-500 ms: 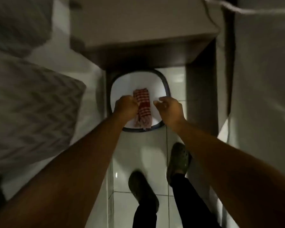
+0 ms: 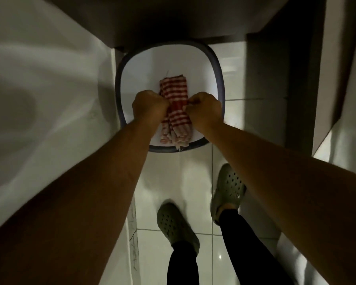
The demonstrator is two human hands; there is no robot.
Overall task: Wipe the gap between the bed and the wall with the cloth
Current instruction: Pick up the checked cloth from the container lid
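A folded red-and-white striped cloth hangs over a white basin with a dark blue rim that stands on the tiled floor. My left hand is closed on the cloth's left edge at its middle. My right hand pinches the cloth's right edge at the same height. The cloth's fringed lower end droops over the basin's near rim. The bed with its pale sheet fills the left side. The narrow floor strip runs between it and the wall side at the right.
A dark bedside unit overhangs the basin at the top. A pale curtain or wall panel stands at the right. My feet in green clogs stand on the glossy white tiles just behind the basin.
The view has dropped closer to the basin and the pillows have left the frame. My right hand has closed in onto the cloth's right edge; both hands now hold it.
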